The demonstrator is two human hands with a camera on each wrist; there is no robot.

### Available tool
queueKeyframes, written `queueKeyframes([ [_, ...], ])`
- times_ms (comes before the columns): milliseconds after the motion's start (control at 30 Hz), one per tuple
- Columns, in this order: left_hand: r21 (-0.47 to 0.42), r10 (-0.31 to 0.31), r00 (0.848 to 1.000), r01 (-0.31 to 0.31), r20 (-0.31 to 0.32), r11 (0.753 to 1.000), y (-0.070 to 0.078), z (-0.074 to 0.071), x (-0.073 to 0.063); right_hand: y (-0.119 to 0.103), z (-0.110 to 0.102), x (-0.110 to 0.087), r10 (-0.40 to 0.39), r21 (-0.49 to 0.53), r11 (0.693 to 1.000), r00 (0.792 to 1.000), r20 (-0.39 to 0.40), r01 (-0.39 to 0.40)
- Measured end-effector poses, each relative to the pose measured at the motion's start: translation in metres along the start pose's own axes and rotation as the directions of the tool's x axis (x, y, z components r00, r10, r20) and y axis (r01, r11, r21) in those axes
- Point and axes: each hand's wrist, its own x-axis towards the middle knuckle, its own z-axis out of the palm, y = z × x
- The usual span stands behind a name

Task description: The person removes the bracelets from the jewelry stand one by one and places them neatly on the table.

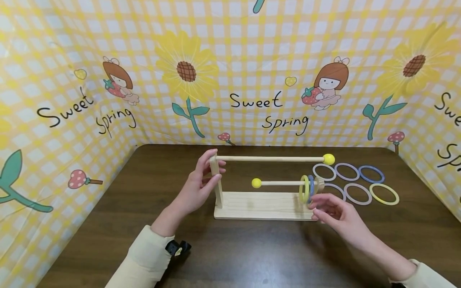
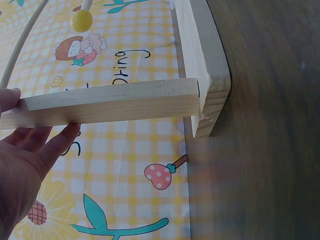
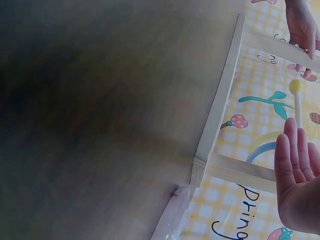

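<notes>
A wooden stand with two level rods sits on the table. My left hand grips its tall left post, thumb on one side and fingers on the other. The upper rod ends in a yellow ball; the lower rod ends in another. A yellow ring and a blue ring hang around the lower rod near its short right post. Just below them is my right hand, fingers extended and fingertips right by the blue ring.
Several loose rings lie behind and right of the stand, among them a white ring, a blue ring and a yellow ring. A yellow checked cloth hangs along the back and sides of the dark table.
</notes>
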Motion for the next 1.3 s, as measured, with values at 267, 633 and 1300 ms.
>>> queueKeyframes([
  [267,-0.002,-0.015,1.0,0.015,0.004,1.0,0.001,0.0,0.0,0.004,0.003,0.003,0.016,-0.051,0.999,1.0,-0.023,-0.017],
  [633,-0.009,-0.005,1.0,0.005,0.001,1.0,0.001,0.0,-0.001,0.002,0.012,0.011,0.023,-0.089,0.996,0.999,-0.045,-0.027],
  [1300,0.005,-0.005,1.0,0.005,0.004,1.0,0.001,-0.001,0.0,0.0,0.024,0.019,0.071,-0.087,0.994,0.997,0.043,-0.067],
])
